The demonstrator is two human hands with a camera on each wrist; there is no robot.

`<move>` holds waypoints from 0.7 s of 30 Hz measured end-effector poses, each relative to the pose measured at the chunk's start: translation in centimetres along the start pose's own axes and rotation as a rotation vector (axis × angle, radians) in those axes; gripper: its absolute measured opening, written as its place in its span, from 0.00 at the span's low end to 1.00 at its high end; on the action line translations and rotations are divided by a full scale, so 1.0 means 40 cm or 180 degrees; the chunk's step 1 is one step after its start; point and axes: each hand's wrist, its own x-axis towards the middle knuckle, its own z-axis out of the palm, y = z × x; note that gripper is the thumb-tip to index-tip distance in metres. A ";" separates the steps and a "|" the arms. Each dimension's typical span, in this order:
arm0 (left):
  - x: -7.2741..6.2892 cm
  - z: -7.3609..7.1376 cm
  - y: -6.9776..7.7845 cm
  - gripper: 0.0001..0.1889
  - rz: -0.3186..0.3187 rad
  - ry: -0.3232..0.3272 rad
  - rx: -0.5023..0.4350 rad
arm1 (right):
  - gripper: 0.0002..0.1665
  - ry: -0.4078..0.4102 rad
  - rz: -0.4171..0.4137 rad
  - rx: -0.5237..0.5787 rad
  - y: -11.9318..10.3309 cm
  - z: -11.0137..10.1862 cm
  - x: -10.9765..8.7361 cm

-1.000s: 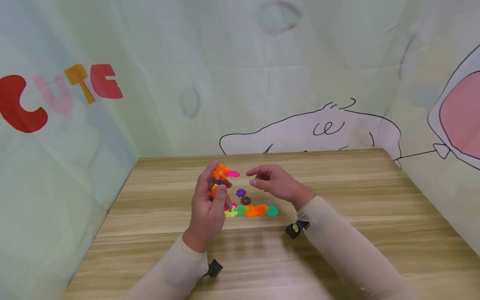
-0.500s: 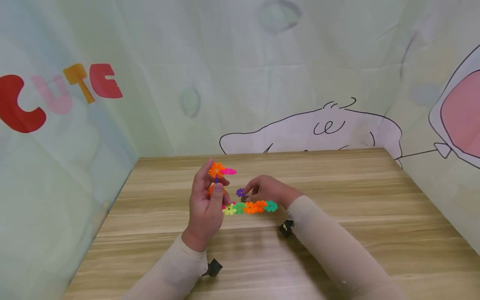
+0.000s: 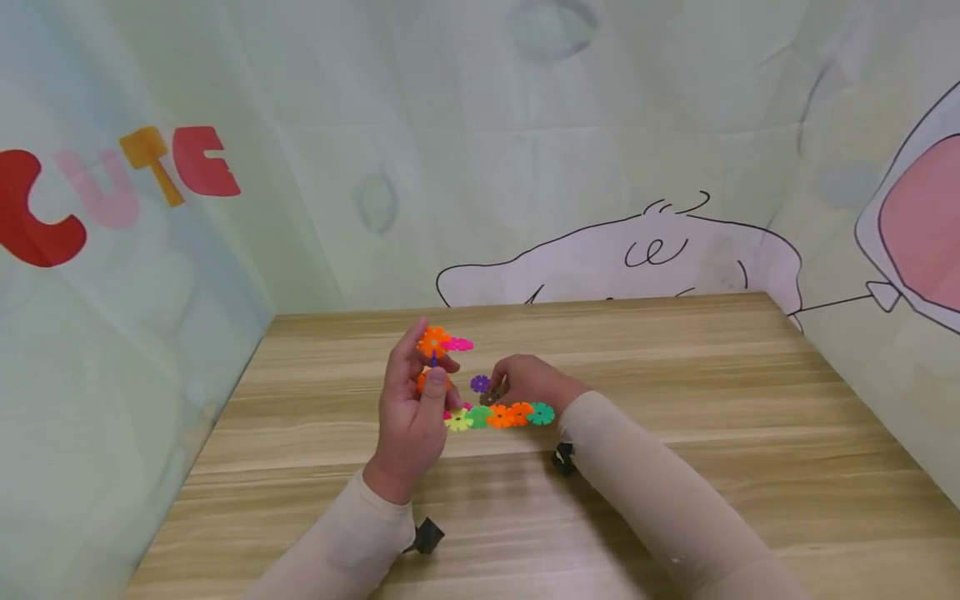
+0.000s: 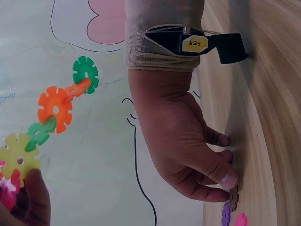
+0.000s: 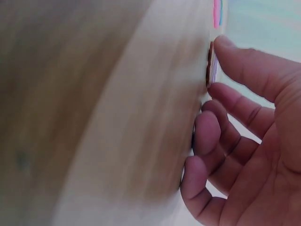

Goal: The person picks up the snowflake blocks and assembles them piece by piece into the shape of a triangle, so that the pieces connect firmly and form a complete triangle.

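My left hand (image 3: 408,417) holds a chain of notched plastic snowflake discs, its upper part bearing an orange disc (image 3: 433,342) and a pink disc (image 3: 460,344). From the lower part, a row runs rightward through a yellow disc (image 3: 459,420) to a teal disc (image 3: 541,413). Down at the table, my right hand (image 3: 534,379) pinches a brown disc (image 4: 234,197) by its edges between thumb and index finger. The other right fingers are curled close to the wood. Beside the brown disc lies a purple disc (image 3: 480,383). Fingers partly cover the chain's middle.
The wood-grain table (image 3: 675,358) carries the loose discs, with a pink disc (image 4: 241,219) near the purple one. A printed curtain (image 3: 337,167) hangs along the table's back and sides. Each sleeve wears a small black wrist camera (image 3: 427,536).
My right hand has come down and left from above the table to the brown disc, its fingers closing at the edges. The left hand with the chain has shifted slightly left.
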 end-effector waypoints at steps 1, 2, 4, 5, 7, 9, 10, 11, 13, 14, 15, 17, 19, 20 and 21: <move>0.000 0.000 0.001 0.29 -0.0006 -0.0004 -0.0005 | 0.08 0.0011 0.0007 -0.0037 -0.003 0.001 0.000; 0.000 -0.001 0.000 0.29 -0.0010 -0.0008 -0.0008 | 0.08 0.0023 0.0015 -0.0073 -0.006 0.002 0.000; -0.001 -0.001 0.001 0.29 -0.0023 -0.0012 -0.0015 | 0.07 0.0039 0.0023 -0.0123 -0.011 0.004 -0.001; -0.001 -0.002 0.001 0.29 -0.0030 -0.0010 -0.0012 | 0.07 0.0044 0.0021 -0.0136 -0.013 0.005 -0.001; -0.001 -0.001 0.003 0.29 -0.0042 -0.0005 -0.0002 | 0.06 0.0039 0.0011 -0.0142 -0.016 0.008 -0.001; -0.001 -0.001 0.003 0.30 -0.0035 -0.0006 0.0003 | 0.06 0.0006 0.0035 -0.0108 -0.019 0.009 -0.001; -0.001 -0.001 0.003 0.30 -0.0033 -0.0006 0.0000 | 0.06 -0.0012 0.0046 -0.0100 -0.020 0.010 -0.001; -0.001 0.000 0.003 0.30 -0.0044 -0.0007 0.0001 | 0.06 -0.0028 0.0055 -0.0102 -0.020 0.010 0.000; -0.001 0.000 0.002 0.30 -0.0022 -0.0015 -0.0023 | 0.07 -0.0051 0.0071 -0.0124 -0.018 0.011 -0.001; -0.002 0.000 0.001 0.29 -0.0018 -0.0020 -0.0032 | 0.08 -0.0058 0.0068 -0.0139 -0.016 0.012 0.000; -0.001 0.000 0.002 0.29 -0.0022 -0.0021 -0.0045 | 0.08 -0.0052 0.0054 -0.0156 -0.015 0.012 -0.001; -0.001 0.000 0.003 0.29 -0.0017 -0.0022 -0.0053 | 0.10 -0.0046 0.0000 -0.0150 -0.010 0.012 0.000; -0.001 0.000 0.003 0.29 -0.0009 -0.0021 -0.0059 | 0.11 -0.0041 -0.0070 -0.0089 -0.006 0.011 0.000; -0.001 0.000 0.003 0.29 -0.0004 -0.0023 -0.0055 | 0.11 -0.0047 -0.0108 -0.0045 -0.005 0.010 -0.001; -0.001 0.000 0.004 0.29 0.0002 -0.0023 -0.0054 | 0.12 -0.0054 -0.0140 0.0011 -0.004 0.009 -0.002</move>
